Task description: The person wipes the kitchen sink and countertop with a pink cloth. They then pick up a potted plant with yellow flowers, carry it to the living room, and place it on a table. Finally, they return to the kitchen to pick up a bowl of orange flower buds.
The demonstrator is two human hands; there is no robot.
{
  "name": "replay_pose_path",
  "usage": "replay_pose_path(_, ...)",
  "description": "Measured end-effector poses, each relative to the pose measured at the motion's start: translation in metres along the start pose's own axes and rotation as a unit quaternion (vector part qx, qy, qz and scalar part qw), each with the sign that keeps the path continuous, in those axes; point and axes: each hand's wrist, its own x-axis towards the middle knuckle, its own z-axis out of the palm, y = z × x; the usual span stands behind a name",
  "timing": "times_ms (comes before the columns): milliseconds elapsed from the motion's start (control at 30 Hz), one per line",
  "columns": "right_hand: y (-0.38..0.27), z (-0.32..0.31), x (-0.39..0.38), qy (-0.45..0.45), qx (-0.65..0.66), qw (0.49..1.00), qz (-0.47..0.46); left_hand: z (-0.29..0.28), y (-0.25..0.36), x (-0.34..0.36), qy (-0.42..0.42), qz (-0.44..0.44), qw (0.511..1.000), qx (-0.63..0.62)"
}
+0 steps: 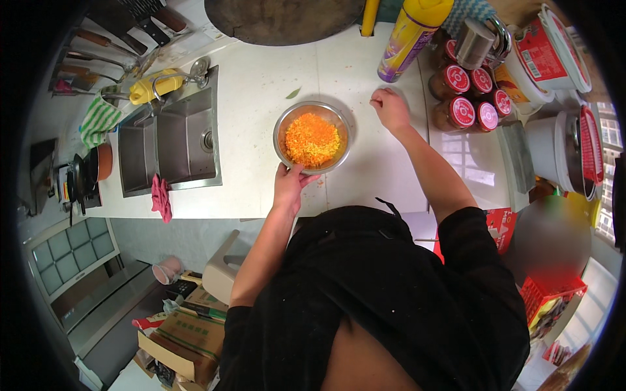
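Note:
A round metal bowl [278,144] stands on the white counter in front of me. Finely chopped orange and yellow food bits [312,140] lie heaped inside, perhaps carrot. My left hand [290,186] grips the bowl's near rim, thumb by the inner edge and fingers spread along the outer wall. To the right of the bowl, apart from it, my right hand [390,109] is closed over the counter with its fingers curled. Whatever it may hold is hidden. A small green leaf [293,93] lies beyond the bowl, among a few scattered crumbs.
A double steel sink [186,140] is at the left, with a pink cloth [161,197] over its front edge. A yellow and purple spray can [412,40] and red-lidded jars [462,112] stand at the right. A dark round board [283,19] lies at the back.

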Motion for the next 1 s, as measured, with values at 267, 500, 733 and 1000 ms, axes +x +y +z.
replay_pose_path(267, -0.003, -0.004, 0.003, 0.002, 0.068, 0.998, 0.006, -0.004, -0.004, 0.002, -0.006, 0.006, 1.0, 0.002)
replay_pose_path(500, -0.088, -0.02, -0.028, -0.116, 0.221, 0.961, -0.122, 0.005, -0.009, 0.006, -0.016, 0.007, 1.0, -0.008)
replay_pose_path(733, -0.001, -0.011, -0.019, 0.014, 0.045, 0.999, -0.021, 0.005, -0.006, -0.001, -0.009, 0.009, 1.0, 0.0)
replay_pose_path(1000, 0.003, 0.001, -0.016, -0.01, 0.043, 0.999, -0.009, -0.001, -0.005, -0.003, -0.011, -0.006, 0.999, 0.031)
